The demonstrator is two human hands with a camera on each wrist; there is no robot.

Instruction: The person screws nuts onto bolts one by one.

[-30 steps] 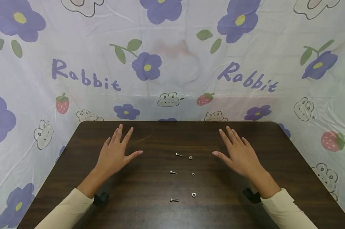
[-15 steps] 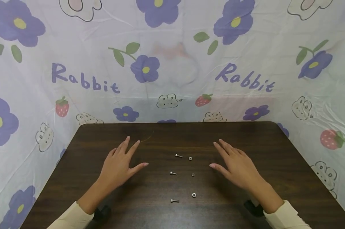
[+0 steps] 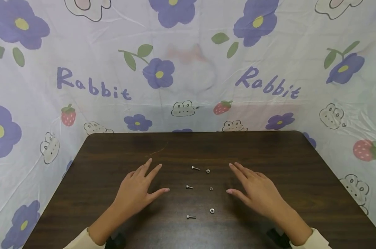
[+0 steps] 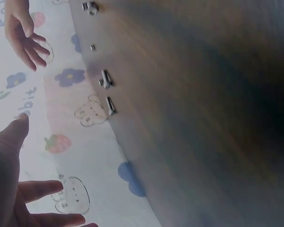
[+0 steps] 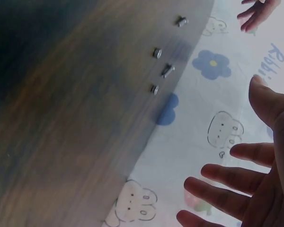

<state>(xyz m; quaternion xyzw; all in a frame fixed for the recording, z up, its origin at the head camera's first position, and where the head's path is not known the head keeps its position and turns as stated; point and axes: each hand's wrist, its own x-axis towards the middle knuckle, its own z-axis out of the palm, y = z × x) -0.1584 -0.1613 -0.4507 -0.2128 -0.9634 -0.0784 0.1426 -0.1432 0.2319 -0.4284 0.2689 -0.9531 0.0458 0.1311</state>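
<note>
Three small metal bolts lie in a column on the dark table: a far bolt (image 3: 195, 168), a middle bolt (image 3: 189, 187) and a near bolt (image 3: 191, 217). To their right lie three nuts: a far nut (image 3: 208, 171), a smaller middle nut (image 3: 211, 188) and a near nut (image 3: 212, 211). My left hand (image 3: 138, 190) hovers left of the bolts, fingers spread and holding nothing. Right of the nuts, my right hand (image 3: 258, 192) is held with fingers extended, also touching nothing. Both wrist views show the hands above the table with bolts and nuts beyond.
The brown wood-grain table (image 3: 113, 148) fills the lower view, with a thin pale scratch near its far side. Behind and at both sides hangs a white cloth (image 3: 191, 86) printed with purple flowers, strawberries and rabbits. A dark wrist mount (image 3: 277, 238) sits under the right wrist.
Both hands have moved nearer to the body and inward, towards the bolts and nuts. The bolts and nuts have stayed where they were on the table.
</note>
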